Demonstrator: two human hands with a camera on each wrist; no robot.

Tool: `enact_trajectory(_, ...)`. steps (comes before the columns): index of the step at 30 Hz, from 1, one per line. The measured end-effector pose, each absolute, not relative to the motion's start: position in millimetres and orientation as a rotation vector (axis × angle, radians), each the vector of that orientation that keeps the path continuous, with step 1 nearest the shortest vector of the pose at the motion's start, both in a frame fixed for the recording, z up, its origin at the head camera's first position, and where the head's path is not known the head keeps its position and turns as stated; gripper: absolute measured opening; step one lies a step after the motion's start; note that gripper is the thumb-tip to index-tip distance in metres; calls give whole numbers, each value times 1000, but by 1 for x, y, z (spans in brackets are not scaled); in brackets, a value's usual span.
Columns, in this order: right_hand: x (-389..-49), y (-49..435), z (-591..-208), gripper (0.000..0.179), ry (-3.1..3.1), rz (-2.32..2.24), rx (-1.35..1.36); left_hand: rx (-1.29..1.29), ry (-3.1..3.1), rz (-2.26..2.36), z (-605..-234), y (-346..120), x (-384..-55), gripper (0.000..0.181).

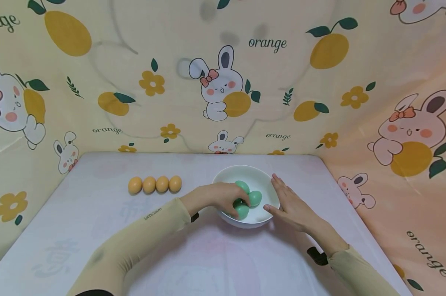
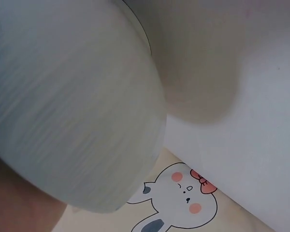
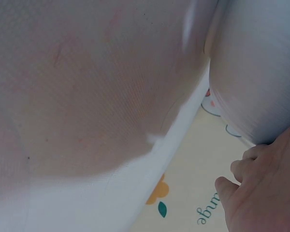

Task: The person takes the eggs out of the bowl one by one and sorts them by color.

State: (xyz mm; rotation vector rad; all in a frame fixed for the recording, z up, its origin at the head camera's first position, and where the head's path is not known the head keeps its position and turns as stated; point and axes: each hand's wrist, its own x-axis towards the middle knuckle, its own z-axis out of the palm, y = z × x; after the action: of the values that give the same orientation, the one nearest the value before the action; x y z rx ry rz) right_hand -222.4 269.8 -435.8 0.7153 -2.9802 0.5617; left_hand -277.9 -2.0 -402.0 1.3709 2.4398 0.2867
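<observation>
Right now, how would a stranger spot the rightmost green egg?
On the white table, find the white bowl that the left hand reaches into. Inside, the green egg is the one nearest the right hand, farther right than the other visible green eggs.

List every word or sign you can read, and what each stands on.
"orange": four times whole, on the cloth.
"ange": on the cloth, cut off at the head view's left edge.
"nge": on the cloth, partly hidden in the right wrist view.
Left sleeve: lettering too small to read surely.
Table: marks too faint to read.
</observation>
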Motion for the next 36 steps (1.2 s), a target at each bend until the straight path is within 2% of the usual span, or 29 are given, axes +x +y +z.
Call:
enact_trajectory(21,-223,271,-437,94,-2979,562,714,1420,2467,405,-398,-10,-275,46)
enact_trajectory(36,-222,270,-437,94,-2976,566,700,1407,2504,931,-394,-35,-272,50)
